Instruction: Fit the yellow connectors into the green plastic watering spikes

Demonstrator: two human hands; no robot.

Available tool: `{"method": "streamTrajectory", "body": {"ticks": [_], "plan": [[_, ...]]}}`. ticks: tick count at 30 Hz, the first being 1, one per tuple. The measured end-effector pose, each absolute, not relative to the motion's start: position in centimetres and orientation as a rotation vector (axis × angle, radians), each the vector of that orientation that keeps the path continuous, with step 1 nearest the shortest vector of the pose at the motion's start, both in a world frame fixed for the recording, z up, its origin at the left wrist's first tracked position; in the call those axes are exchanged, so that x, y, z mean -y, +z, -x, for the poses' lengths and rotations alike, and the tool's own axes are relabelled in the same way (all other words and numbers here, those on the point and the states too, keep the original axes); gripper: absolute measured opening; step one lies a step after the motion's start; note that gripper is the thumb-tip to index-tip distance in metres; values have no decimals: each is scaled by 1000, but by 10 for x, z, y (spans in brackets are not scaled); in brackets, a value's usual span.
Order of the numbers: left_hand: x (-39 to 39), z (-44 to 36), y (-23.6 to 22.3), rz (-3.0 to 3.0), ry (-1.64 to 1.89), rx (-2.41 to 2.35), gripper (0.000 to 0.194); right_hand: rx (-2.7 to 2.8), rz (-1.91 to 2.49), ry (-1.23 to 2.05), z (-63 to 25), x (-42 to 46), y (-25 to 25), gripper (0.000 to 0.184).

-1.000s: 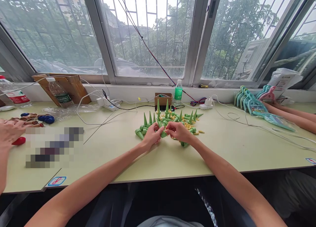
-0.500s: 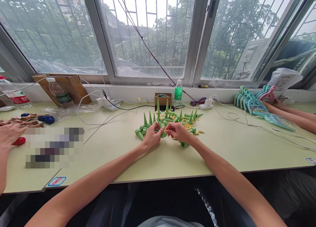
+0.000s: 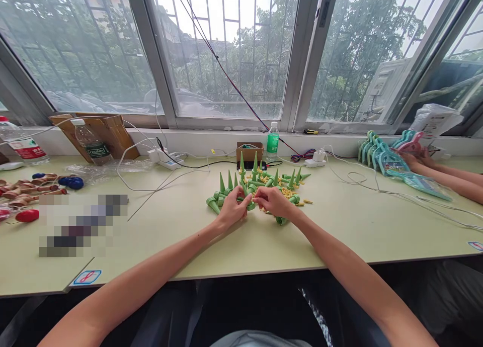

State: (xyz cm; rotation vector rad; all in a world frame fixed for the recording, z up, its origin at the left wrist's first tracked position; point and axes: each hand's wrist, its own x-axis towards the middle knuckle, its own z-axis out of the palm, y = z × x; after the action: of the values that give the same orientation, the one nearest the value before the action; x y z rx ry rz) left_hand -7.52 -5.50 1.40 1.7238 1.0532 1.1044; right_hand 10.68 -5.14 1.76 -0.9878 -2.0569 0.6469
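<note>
As the left hand point(image 3: 233, 208) pinches a green conical plastic spike point(image 3: 251, 205), the right hand point(image 3: 274, 201) bunches its fingers point(image 3: 261, 198) alongside, contents unclear; slack pressure could drop the spike.

Rm btwn grn cones point(image 3: 255, 168) & R cables point(image 3: 379, 190); pixelated L patch point(image 3: 83, 226) poss. blocked.

Green spikes point(image 3: 255, 170) and yellow pegs point(image 3: 308, 201) brighten our pale yellow-green table point(image 3: 362, 211), where we see a brown box point(image 3: 248, 154), blue balls point(image 3: 75, 182), a red ball point(image 3: 27, 215), teal plastic pieces point(image 3: 390, 161) and a pink piece point(image 3: 409, 145).
</note>
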Motion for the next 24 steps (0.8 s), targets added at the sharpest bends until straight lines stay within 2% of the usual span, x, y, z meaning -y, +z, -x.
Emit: {"method": "streamTrajectory", "body": {"ticks": [24], "plan": [[55,74,14,-1711,1119,-969,37,2051,1046,563,-107,52,20,23]]}}
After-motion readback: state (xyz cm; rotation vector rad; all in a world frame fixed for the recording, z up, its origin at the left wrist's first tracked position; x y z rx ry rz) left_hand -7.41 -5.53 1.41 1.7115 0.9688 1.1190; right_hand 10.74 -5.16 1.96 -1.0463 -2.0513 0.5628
